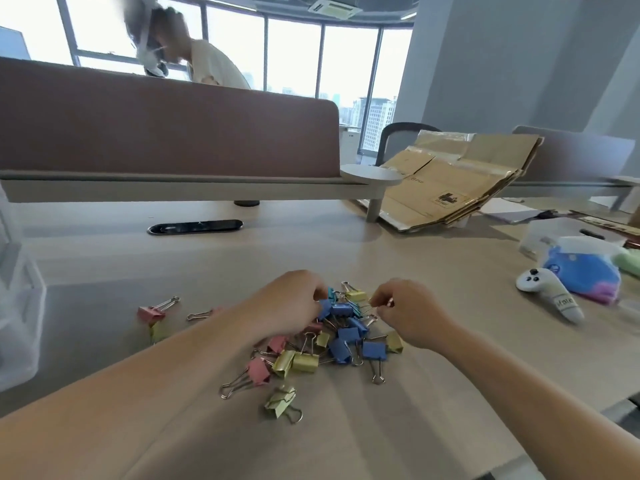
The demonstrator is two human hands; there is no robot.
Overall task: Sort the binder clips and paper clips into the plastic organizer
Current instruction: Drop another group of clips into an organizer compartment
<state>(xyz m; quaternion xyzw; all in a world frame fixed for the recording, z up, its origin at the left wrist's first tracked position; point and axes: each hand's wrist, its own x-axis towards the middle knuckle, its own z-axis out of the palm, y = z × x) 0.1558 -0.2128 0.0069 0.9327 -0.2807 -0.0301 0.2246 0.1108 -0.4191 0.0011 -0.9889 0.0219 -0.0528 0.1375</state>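
L hand (294,303) curled in clip pile (343,341) on desk (450,382), hold unclear, R hand (407,313) pinching clip wire (367,307), pink clip (150,312) apart at left

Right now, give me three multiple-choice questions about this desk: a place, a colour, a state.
1. Where does the lone pink clip lie from the pile? A. left B. right C. on top
2. What colour is the clip nearest the camera? A. blue B. yellow C. pink
3. How are the left hand and right hand? A. flat on the table B. fingers curled at the pile C. out of view
1 A: it lies apart, left of the pile. 2 B: its body is yellow. 3 B: both curl fingers into the pile's far edge.
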